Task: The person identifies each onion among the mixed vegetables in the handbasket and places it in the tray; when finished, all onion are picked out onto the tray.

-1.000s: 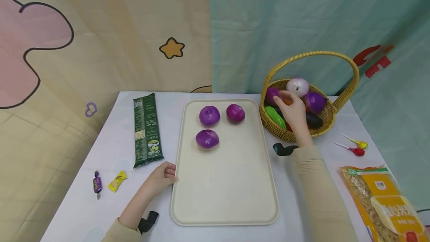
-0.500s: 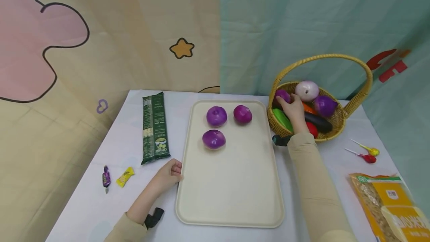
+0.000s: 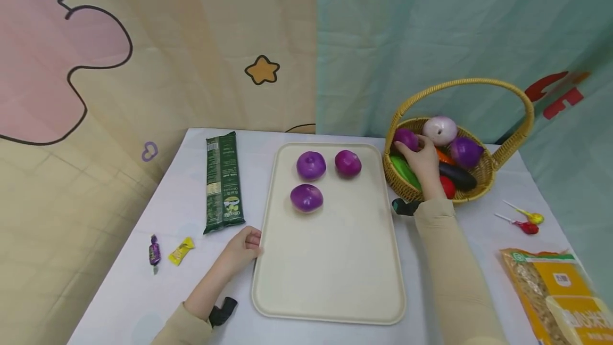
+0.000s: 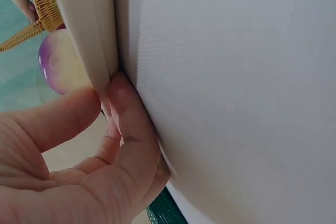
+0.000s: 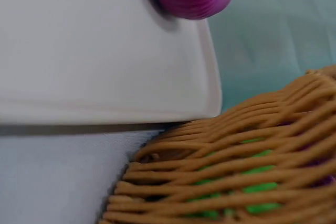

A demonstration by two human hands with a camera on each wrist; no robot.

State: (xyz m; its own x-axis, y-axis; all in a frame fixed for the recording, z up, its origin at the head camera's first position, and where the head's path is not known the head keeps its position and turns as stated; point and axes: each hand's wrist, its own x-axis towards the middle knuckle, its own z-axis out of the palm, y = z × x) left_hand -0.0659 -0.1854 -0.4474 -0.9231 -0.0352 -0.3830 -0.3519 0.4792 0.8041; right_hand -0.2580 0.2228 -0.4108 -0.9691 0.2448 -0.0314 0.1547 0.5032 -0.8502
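My left hand [image 3: 239, 252] pinches the left rim of a cream tray [image 3: 330, 270]. In the left wrist view the thumb and curled fingers [image 4: 131, 114] close on that rim. Three purple onions lie towards the tray's far end: a round one [image 3: 311, 165], a magenta one [image 3: 348, 163] and an oval one [image 3: 306, 198]. Inside the wicker basket [image 3: 404, 190] my right hand [image 3: 423, 164] holds another magenta-purple onion [image 3: 405, 138] by its near side. Its fingertips are partly hidden. The right wrist view shows only the basket's woven wall [image 5: 236, 161] and the tray corner, not the hand.
Also in the basket are a pale onion [image 3: 439, 130], a purple onion [image 3: 466, 152], an eggplant [image 3: 457, 175] and a green vegetable [image 3: 404, 171]. A green packet [image 3: 224, 182] and wrapped candies [image 3: 181, 251] lie left. Lollipops [image 3: 529, 228] and an orange bag [image 3: 557, 294] lie right.
My right hand has settled lower on the magenta-purple onion in the basket and taken hold of it. The head view has shifted slightly. My left hand stays on the tray rim.
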